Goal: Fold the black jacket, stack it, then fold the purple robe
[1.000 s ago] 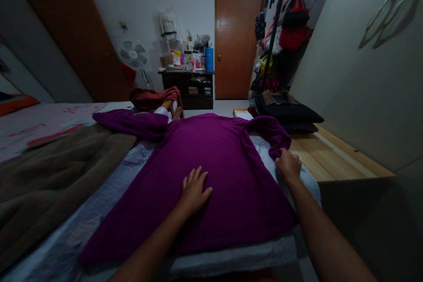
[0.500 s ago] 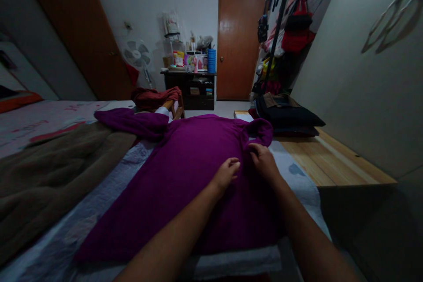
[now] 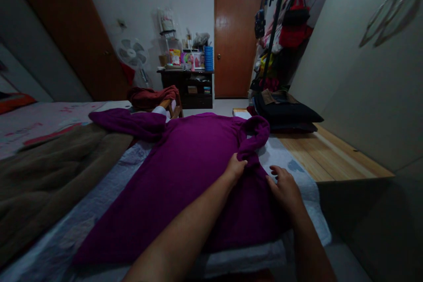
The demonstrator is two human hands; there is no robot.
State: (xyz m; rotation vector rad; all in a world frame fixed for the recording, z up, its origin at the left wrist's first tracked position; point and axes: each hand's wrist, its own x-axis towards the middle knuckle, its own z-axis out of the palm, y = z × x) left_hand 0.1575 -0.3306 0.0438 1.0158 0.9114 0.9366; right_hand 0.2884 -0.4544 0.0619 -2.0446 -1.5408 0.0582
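Observation:
A purple long-sleeved shirt [image 3: 185, 176] lies spread over a pale cloth [image 3: 109, 211], its collar end away from me. One sleeve stretches out to the left; the other bends back in a loop on the right. My left hand [image 3: 235, 168] is closed on the end of that right sleeve, over the body of the shirt. Just to the right, my right hand [image 3: 284, 187] is open with its fingers apart, beside the shirt's right edge. Whether its fingertips touch the fabric I cannot tell.
A brown garment [image 3: 59, 163] lies at the left on a pink sheet [image 3: 39, 116]. Folded dark clothes [image 3: 286, 112] are stacked on a wooden board [image 3: 337, 158] at the right. Reddish cloth [image 3: 153, 97] drapes over a wooden frame beyond the shirt. A fan [image 3: 132, 53] stands farther back.
My left hand has moved right and taken hold of the right sleeve's end. My right hand has let go of the sleeve and moved right and toward me, opening.

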